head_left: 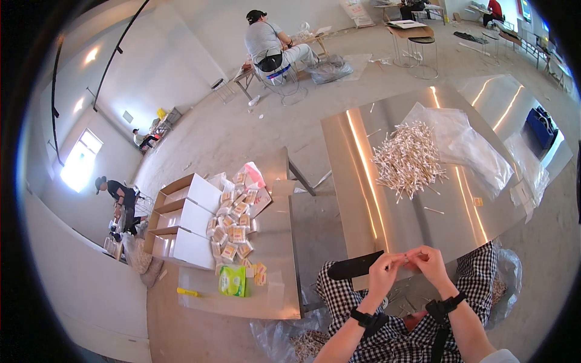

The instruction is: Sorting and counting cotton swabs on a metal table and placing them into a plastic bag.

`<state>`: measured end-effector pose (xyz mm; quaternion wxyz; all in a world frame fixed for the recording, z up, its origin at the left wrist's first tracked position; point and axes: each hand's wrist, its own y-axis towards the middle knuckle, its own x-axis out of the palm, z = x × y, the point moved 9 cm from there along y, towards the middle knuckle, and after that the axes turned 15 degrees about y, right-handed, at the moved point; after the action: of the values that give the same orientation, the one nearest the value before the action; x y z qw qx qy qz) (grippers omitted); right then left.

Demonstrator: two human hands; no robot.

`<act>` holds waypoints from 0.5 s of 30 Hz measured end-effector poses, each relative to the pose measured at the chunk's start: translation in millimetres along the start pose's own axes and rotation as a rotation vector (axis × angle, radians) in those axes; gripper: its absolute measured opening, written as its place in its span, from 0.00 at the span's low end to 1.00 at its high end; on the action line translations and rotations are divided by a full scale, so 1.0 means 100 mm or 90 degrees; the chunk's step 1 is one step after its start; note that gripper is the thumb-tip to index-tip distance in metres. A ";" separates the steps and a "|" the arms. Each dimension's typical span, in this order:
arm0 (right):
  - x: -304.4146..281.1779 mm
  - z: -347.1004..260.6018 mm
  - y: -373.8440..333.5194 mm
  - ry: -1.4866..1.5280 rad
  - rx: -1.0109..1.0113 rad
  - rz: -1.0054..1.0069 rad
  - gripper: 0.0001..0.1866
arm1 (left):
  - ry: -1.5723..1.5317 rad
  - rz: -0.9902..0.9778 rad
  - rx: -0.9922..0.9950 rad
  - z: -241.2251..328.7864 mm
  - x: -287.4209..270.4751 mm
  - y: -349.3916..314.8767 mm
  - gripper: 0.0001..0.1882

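Note:
My left hand (pixel 385 271) and my right hand (pixel 428 265) meet at the near edge of a shiny metal table (pixel 363 199). Both sets of fingers are pinched together, tip against tip. Whatever is between them is too small to make out. Beyond my hands lies a loose heap of cotton swabs (pixel 408 158), with a single stray swab (pixel 434 210) closer to me. A clear plastic bag (pixel 469 142) lies flat against the heap's right side. Beside my left wrist is a long black flat object (pixel 356 265).
A second metal table (pixel 266 302) on the left bears open white cartons (pixel 193 221), several small swab packs (pixel 233 227), a green packet (pixel 232 281) and a yellow marker (pixel 187 292). Plastic bags (pixel 508 284) flank my legs. Other people (pixel 266 45) sit farther off; a blue box (pixel 540 128) stands far right.

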<state>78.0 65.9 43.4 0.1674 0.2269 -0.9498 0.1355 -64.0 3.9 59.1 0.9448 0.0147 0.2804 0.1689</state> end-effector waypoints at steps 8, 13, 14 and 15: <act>-0.02 0.02 -0.05 -0.116 -0.015 0.056 0.03 | -0.029 0.102 0.079 0.14 -0.06 -0.04 0.05; -0.09 0.10 -0.11 0.016 0.016 0.051 0.02 | -0.036 0.064 0.087 0.17 0.03 -0.16 0.04; -0.09 0.10 -0.06 0.017 0.013 0.049 0.02 | -0.051 0.059 0.060 0.03 0.06 -0.16 0.04; -0.06 0.10 0.01 -0.023 0.023 0.019 0.03 | -0.066 0.055 0.033 -0.11 0.09 -0.13 0.04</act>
<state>79.8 65.6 32.2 0.1442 0.2181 -0.9533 0.1513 -58.6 -6.4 42.9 0.9493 0.0601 0.2344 0.2010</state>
